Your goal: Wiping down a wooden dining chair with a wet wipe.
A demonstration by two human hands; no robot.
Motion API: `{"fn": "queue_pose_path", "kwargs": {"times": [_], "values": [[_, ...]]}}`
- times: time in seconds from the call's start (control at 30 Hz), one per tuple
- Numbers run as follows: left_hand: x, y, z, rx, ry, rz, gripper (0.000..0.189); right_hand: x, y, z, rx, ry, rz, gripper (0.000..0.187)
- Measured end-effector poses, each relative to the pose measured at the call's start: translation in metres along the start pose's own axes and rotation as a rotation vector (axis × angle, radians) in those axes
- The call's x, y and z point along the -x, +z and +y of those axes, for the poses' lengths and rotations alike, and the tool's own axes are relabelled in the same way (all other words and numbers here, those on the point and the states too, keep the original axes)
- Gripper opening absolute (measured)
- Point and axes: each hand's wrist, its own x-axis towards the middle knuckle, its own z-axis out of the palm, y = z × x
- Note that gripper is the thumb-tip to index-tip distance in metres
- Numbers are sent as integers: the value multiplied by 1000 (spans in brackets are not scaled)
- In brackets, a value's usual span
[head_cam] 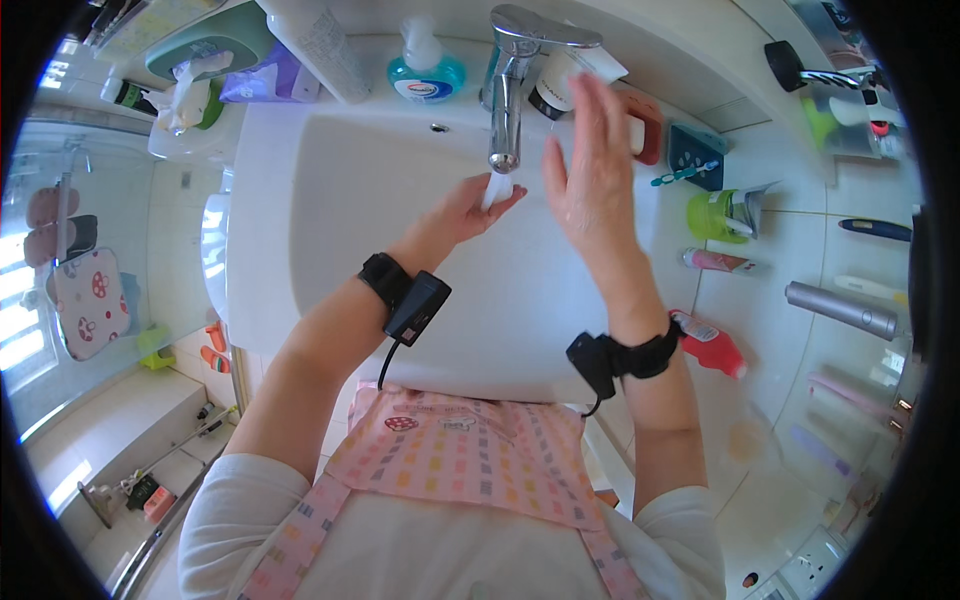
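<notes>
My left hand (469, 210) is in the white washbasin (450, 300), curled just below the chrome faucet spout (506, 139). Between its thumb and fingers shows a bright white patch (497, 191); whether it is a small object or falling water, I cannot tell. My right hand (596, 161) is raised over the basin's right side, wet-looking and slightly blurred, its thumb apart from the fingers and nothing in it. Behind those fingers stand a white tube with a black cap (553, 97) and a reddish-brown soap holder (646, 127), both partly covered.
A hand-soap pump bottle (426, 75) and a tall white bottle (319, 49) line the back ledge. To the right are a teal toothbrush (684, 174), a green cup (709, 216), a pink tube (716, 260) and a red bottle (709, 345). Black devices with cables are strapped to both wrists.
</notes>
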Motion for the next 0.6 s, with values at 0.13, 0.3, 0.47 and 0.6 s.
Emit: {"fn": "queue_pose_path", "kwargs": {"times": [0.13,0.3,0.47,0.6], "values": [[-33,-18,0,-18,-52,-154,21,-28,3,13,181,-48,159,55],[-37,-18,-8,9,53,-122,24,-42,-9,13,161,7,6,52],[-13,-21,-9,-297,-6,-134,33,-36,-10,27,88,5,20,43],[-8,-21,-18,-265,35,59,35,-20,-13,28,99,22,-114,57]]}}
